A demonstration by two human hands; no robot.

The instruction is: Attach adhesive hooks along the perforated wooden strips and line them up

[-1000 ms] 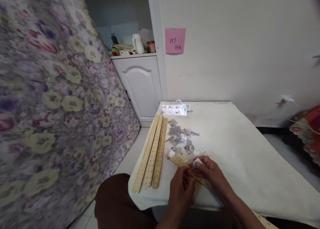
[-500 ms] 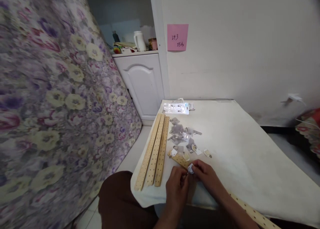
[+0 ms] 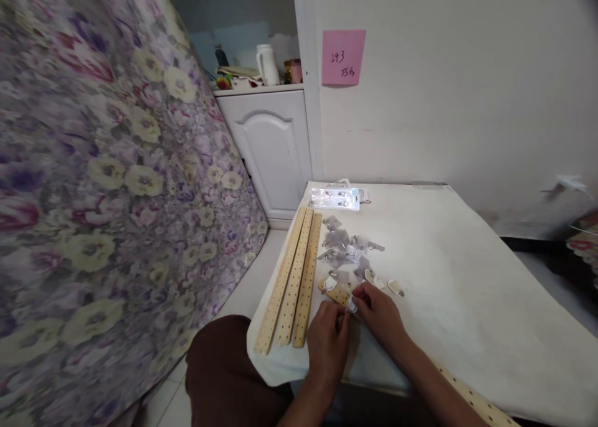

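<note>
Close to the table's front edge, my left hand and my right hand meet over a small white tag. The right thumb and fingers pinch the tag's upper right side. My left fingertips close on its lower left end, where a small metal bit seems to show. Just beyond the fingers lies a perforated wooden strip, partly hidden by my hands. Around its far end are a white tag with a metal clasp and a cream tag. Several small clear bags with metal pieces lie farther back.
Three long perforated wooden strips lie along the left side of the cloth-covered table. A clear blister pack rests at the far edge. Another perforated strip runs along the front right edge, partly behind my right forearm. A floral curtain hangs at left.
Both hands have shifted slightly away from me with the tag still between them. The right fingers have turned a little around it. The whole view has tilted down slightly.
</note>
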